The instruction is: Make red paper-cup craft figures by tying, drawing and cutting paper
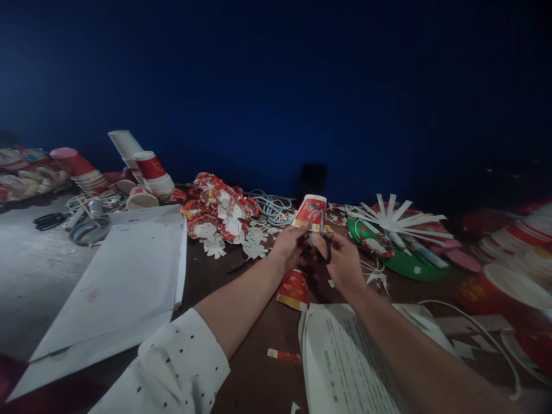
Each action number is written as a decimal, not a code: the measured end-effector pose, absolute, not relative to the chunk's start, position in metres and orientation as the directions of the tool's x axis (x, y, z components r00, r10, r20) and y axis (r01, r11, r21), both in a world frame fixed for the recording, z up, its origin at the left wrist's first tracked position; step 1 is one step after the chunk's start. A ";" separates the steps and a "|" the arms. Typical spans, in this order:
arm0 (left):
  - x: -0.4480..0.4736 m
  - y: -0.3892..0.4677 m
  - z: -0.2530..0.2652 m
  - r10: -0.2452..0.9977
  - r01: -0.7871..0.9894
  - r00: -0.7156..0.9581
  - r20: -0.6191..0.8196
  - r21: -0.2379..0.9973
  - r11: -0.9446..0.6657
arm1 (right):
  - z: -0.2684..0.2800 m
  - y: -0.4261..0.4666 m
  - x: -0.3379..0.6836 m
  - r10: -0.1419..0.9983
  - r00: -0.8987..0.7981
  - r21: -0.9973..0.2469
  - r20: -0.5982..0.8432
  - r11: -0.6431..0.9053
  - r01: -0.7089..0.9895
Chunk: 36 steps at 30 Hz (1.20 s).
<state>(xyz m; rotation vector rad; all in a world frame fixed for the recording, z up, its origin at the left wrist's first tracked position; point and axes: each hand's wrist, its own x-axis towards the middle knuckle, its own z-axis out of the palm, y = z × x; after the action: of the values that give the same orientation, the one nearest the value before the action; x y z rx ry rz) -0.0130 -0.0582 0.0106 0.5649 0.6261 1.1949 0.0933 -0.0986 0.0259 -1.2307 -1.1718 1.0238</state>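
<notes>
A red paper cup piece (311, 208) with a gold band is held up above the table, its lower part in the closed fingers of my left hand (291, 246). My right hand (344, 261) grips black-handled scissors (326, 251), whose blades point away from me along the cup's right side. Whether the blades are cutting into the paper is too small to tell. Just below my hands, another red and gold paper piece (294, 288) lies on the brown table (252, 339).
Cut red-and-white paper pieces (222, 213) pile up at the left, near stacked paper cups (150, 172) and a white box lid (138, 259). Right are a green disc (414, 264) with white strips (394, 218) and more cups (517, 282). Printed sheets (340, 356) lie under my right forearm.
</notes>
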 end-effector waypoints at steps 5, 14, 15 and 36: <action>-0.012 -0.055 0.008 0.970 -0.693 0.191 -0.150 0.679 0.242 | 0.029 -0.098 0.092 0.984 0.168 -0.998 0.068 0.068 0.007; -0.020 -0.056 0.026 0.934 -0.808 0.094 -0.345 0.521 0.274 | 0.025 -0.094 0.098 0.985 0.167 -0.999 0.043 0.045 -0.007; -0.020 -0.055 0.027 0.933 -0.814 0.084 -0.350 0.515 0.267 | 0.024 -0.094 0.098 0.986 0.159 -0.999 0.040 0.040 0.005; -0.017 -0.052 0.026 0.946 -0.815 0.070 -0.318 0.529 0.238 | 0.002 -0.099 0.092 0.989 -0.034 -0.972 0.143 0.147 0.183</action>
<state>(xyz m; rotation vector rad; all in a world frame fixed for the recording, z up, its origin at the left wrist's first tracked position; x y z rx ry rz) -0.0168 -0.0522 0.0259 0.2343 0.6813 1.3423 0.0917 -0.0987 0.0017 -1.2223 -1.4252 1.0202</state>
